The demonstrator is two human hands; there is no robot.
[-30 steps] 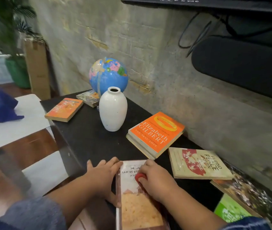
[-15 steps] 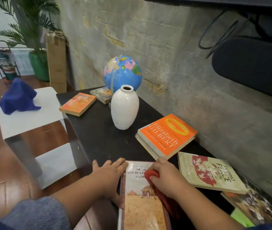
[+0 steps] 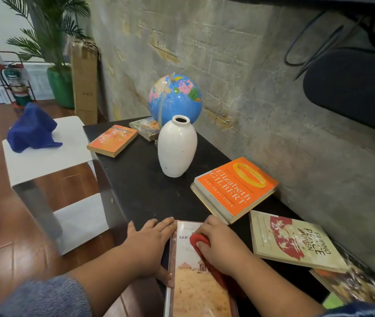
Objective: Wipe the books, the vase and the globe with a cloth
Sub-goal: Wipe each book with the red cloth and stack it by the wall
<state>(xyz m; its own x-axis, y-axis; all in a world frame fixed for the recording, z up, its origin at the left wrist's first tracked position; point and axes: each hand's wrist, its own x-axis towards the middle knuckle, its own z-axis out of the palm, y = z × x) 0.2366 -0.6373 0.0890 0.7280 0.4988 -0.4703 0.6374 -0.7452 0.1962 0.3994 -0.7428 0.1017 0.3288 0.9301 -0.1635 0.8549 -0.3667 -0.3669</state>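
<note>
A red cloth (image 3: 199, 241) is gripped under the curled fingers of the right hand (image 3: 224, 247) and pressed onto the upper part of the cover of the nearest book (image 3: 196, 284), which lies flat at the near edge of the black table (image 3: 140, 181). The left hand (image 3: 147, 243) is laid flat with straight fingers along that book's left edge, with the thumb set against the same edge lower down; nothing is grasped by it. Just beyond the right hand an orange book (image 3: 236, 188) is stacked on a second volume, and a cream book (image 3: 293, 241) is placed to its right. A white vase (image 3: 176, 146) is stood upright near the table's middle, with the globe (image 3: 175, 98) just behind it. A small orange book (image 3: 112, 140) and another book (image 3: 144, 128) are seen at the far end, the latter by the globe's base. A blue cloth (image 3: 31, 129) is heaped on a white stool (image 3: 44, 162) to the left.
</note>
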